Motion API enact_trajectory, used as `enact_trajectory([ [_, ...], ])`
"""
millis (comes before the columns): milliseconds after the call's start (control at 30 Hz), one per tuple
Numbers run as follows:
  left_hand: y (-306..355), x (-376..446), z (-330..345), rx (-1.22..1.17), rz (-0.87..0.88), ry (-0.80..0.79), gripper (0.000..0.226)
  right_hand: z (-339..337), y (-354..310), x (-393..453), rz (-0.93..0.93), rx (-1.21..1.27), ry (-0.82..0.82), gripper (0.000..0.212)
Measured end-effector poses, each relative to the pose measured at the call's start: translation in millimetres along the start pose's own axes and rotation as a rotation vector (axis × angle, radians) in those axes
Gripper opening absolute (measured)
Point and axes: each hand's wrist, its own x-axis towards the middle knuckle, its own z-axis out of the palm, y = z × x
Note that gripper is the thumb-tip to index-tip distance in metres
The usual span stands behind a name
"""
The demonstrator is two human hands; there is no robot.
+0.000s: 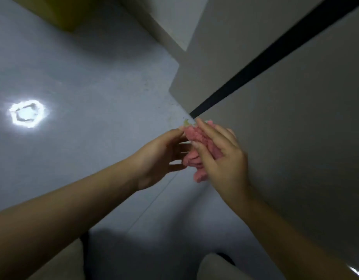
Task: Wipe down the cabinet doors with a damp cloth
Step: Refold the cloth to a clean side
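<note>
While bunched, the nubby-looking pink cloth [196, 156] sits between both hands [194, 154].

1 head-worn view looks steeply down along the cabinet doors [295, 118] on its right, close above the floor [83, 77] that spreads left of the doors.

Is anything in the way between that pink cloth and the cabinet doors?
Nothing visible. The pink cloth is bunched between the left hand and right hand, right in front of the grey cabinet door, with only open air between them.
</note>
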Motion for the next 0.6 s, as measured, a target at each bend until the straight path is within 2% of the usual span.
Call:
enact_trajectory([
  [100, 33, -58, -23, -0.111, -0.014, 0.081, 0.037, 21, -68, 18, -0.068, -0.055, -0.050, 0.040],
  [200, 68, -113, -46, -0.218, -0.070, 0.158, 0.047, 38, -138, 40, 0.072, 0.020, -0.156, 0.038],
  [267, 98, -153, -63, -0.267, -0.084, 0.184, 0.052, 48, -186, 58, 0.102, 0.065, -0.191, 0.037],
  [400, 167, -217, -94, -0.291, -0.039, 0.259, 0.044, 65, -277, 106, 0.185, 0.159, -0.208, 0.032],
  [600, 257, -260, -121, -0.246, 0.036, 0.300, 0.042, 86, -365, 179, 0.241, 0.259, -0.147, 0.031],
])
